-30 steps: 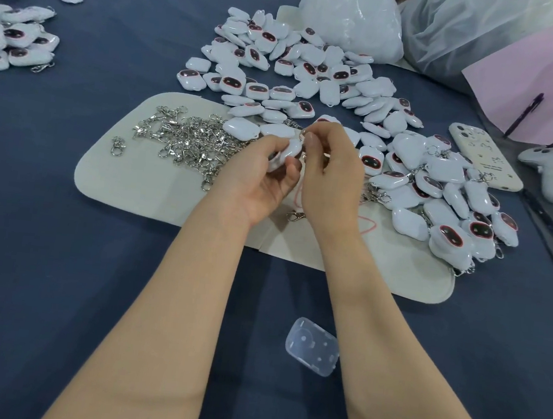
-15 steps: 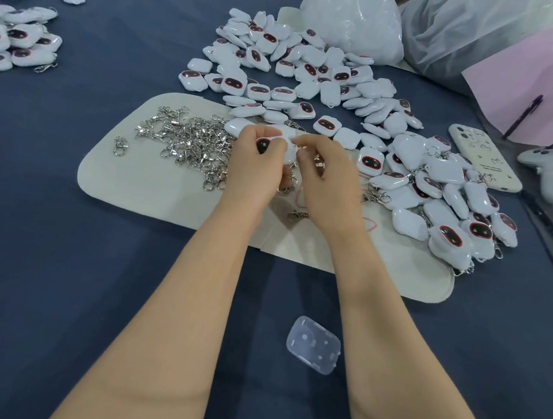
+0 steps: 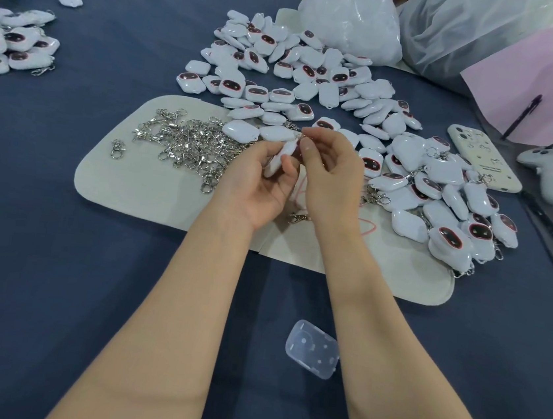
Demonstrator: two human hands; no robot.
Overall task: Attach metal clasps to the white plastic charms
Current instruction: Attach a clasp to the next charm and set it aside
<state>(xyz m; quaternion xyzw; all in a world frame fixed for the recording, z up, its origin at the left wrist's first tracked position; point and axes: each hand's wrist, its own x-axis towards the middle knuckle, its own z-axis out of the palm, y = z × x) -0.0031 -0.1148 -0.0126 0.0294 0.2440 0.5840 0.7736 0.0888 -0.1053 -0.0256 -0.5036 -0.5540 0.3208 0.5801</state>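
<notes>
Dark blue cloth covers the bench [image 3: 39, 251], with a cream rounded mat [image 3: 153, 188] at centre. Over the mat, the left hand [image 3: 257, 179] pinches a white plastic charm [image 3: 283, 156] edge-on between thumb and fingers. The right hand [image 3: 330, 177] closes its fingertips on a small metal clasp [image 3: 301, 138] at the charm's far end. Loose silver clasps [image 3: 193, 144] lie heaped just left of the hands; loose white charms [image 3: 304, 71] lie far and right.

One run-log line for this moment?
step: attaching clasp | left hand: holds white charm | right hand: pinches at charm's top, clasp not clear | clasp pile: on mat
</notes>
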